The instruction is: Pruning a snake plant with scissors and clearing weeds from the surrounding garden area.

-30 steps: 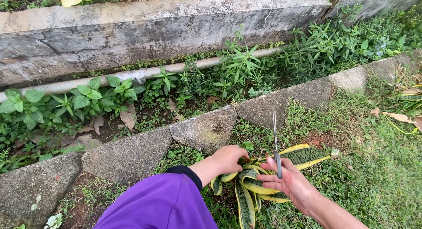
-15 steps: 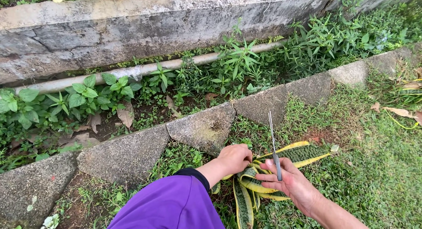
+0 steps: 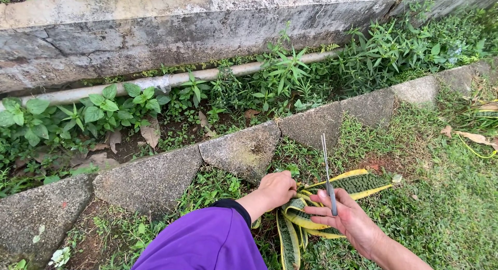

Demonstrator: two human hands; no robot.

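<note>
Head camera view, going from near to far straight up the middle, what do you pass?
Purple sleeve → left hand gripping the yellow-edged striped plant → triangular kerb stone → strip of weeds → pale pipe → concrete wall.

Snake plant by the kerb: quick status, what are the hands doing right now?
Left hand gripping the snake plant at its base. Right hand holding scissors, blades up, shut. Kerb stones close behind; nothing blocking.
</note>
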